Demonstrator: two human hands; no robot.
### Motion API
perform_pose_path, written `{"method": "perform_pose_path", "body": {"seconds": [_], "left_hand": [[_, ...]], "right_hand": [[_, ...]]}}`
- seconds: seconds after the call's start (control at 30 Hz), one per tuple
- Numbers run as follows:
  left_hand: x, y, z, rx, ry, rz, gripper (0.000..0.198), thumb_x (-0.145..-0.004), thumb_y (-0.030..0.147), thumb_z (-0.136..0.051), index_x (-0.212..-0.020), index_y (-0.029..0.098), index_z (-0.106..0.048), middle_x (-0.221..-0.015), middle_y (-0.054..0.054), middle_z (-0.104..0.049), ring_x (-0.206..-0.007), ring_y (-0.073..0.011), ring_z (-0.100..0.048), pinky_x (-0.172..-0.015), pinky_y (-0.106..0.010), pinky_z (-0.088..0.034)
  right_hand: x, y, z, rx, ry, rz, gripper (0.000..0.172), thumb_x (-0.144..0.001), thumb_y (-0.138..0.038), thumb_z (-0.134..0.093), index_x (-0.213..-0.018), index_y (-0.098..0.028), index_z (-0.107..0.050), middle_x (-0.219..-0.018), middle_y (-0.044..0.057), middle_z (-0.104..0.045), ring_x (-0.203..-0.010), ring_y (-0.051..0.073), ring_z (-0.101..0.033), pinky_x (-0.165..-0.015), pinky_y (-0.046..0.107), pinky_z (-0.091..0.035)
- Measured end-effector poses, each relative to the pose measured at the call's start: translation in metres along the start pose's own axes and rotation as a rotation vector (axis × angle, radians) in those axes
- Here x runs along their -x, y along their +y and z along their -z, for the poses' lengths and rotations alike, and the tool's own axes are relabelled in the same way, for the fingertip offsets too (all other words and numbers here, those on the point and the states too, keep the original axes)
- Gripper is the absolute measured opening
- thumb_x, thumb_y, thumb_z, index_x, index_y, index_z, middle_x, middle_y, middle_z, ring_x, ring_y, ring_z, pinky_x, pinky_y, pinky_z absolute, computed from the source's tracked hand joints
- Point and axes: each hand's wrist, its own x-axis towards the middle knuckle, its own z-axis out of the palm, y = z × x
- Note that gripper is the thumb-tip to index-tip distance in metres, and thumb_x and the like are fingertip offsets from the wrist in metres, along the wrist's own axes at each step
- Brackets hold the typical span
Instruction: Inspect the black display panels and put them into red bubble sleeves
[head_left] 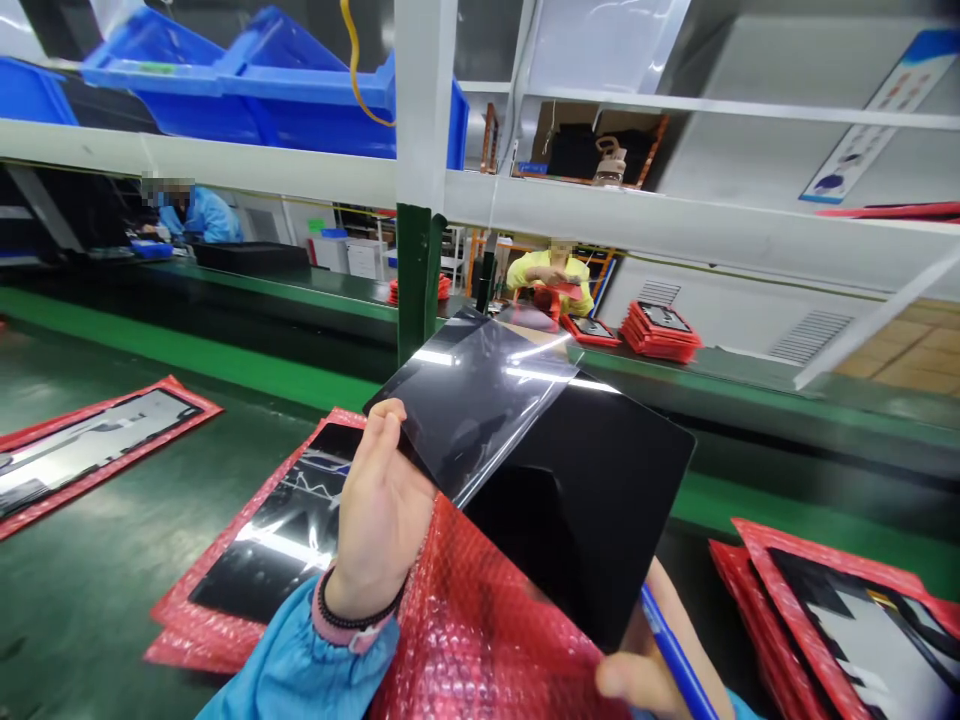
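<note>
A glossy black screen panel (607,480) is held up tilted in front of me. A clear plastic film (487,400) lies over its upper left part, its lower edge standing off the surface. My left hand (382,500) is closed at the panel's left edge, with fingertips at the film's side; whether it grips film, panel or both is hard to see. My right hand (660,650) grips the lower right edge, thumb on a red bubble-wrap sheet (487,620) that hangs over the panel's lower front. A blue pen (675,650) is tucked in that same hand.
Screens on red bubble wrap lie left (277,540), far left (97,450) and right (847,620) on the green bench (82,590). A post (424,130) and shelf beam stand ahead, blue bins (315,100) above. Two people work beyond.
</note>
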Motion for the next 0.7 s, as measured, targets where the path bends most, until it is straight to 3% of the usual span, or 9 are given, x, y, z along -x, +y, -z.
{"method": "perform_pose_path", "body": {"seconds": [0.13,0.3,0.4,0.47,0.57,0.7], "left_hand": [[-0.003,0.0,0.0,-0.003,0.018,-0.011,0.008,-0.088,0.024,-0.057,-0.086,0.022,-0.064,-0.095,0.002,-0.064,-0.096,-0.0137,-0.061,-0.089,-0.027,-0.05],[-0.005,0.0,0.002,-0.019,0.023,0.009,0.008,-0.088,0.026,-0.056,-0.089,0.023,-0.063,-0.098,0.002,-0.063,-0.099,-0.015,-0.06,-0.088,-0.027,-0.048],[-0.006,0.0,0.002,-0.036,0.05,0.025,0.008,-0.087,0.028,-0.057,-0.09,0.024,-0.063,-0.098,0.002,-0.064,-0.101,-0.0153,-0.059,-0.091,-0.028,-0.047],[-0.007,0.001,0.003,-0.057,0.072,0.032,0.008,-0.086,0.029,-0.059,-0.09,0.025,-0.064,-0.096,0.003,-0.064,-0.1,-0.0159,-0.059,-0.092,-0.03,-0.046],[-0.01,0.004,0.005,-0.098,0.103,0.019,0.006,-0.083,0.028,-0.06,-0.086,0.025,-0.064,-0.092,0.003,-0.064,-0.098,-0.0165,-0.059,-0.091,-0.03,-0.046],[-0.019,0.008,0.014,-0.216,0.173,-0.118,0.005,-0.077,0.023,-0.062,-0.074,0.024,-0.066,-0.086,0.004,-0.062,-0.095,-0.015,-0.055,-0.092,-0.024,-0.043]], "right_hand": [[0.001,0.0,-0.002,-0.081,-0.027,-0.039,0.077,-0.054,-0.028,-0.089,-0.123,-0.033,-0.056,-0.125,0.006,-0.065,-0.119,0.033,-0.057,-0.101,0.048,-0.043],[0.002,0.0,-0.007,-0.151,-0.066,-0.015,0.07,-0.057,-0.023,-0.087,-0.12,-0.031,-0.058,-0.122,0.006,-0.066,-0.115,0.031,-0.06,-0.097,0.046,-0.046],[0.001,-0.001,-0.01,-0.189,-0.073,0.011,0.065,-0.061,-0.022,-0.085,-0.119,-0.032,-0.059,-0.123,0.004,-0.066,-0.12,0.028,-0.057,-0.105,0.045,-0.038],[0.0,-0.003,-0.011,-0.188,-0.069,0.037,0.063,-0.061,-0.023,-0.085,-0.118,-0.032,-0.06,-0.122,0.003,-0.066,-0.122,0.027,-0.055,-0.108,0.044,-0.035],[0.0,-0.006,-0.012,-0.122,-0.052,0.03,0.054,-0.065,-0.031,-0.083,-0.115,-0.032,-0.063,-0.114,0.003,-0.07,-0.114,0.028,-0.061,-0.102,0.042,-0.041],[0.002,-0.014,-0.008,0.012,0.036,0.035,0.04,-0.067,-0.041,-0.08,-0.104,-0.032,-0.069,-0.107,0.002,-0.072,-0.107,0.028,-0.064,-0.095,0.039,-0.047]]}}
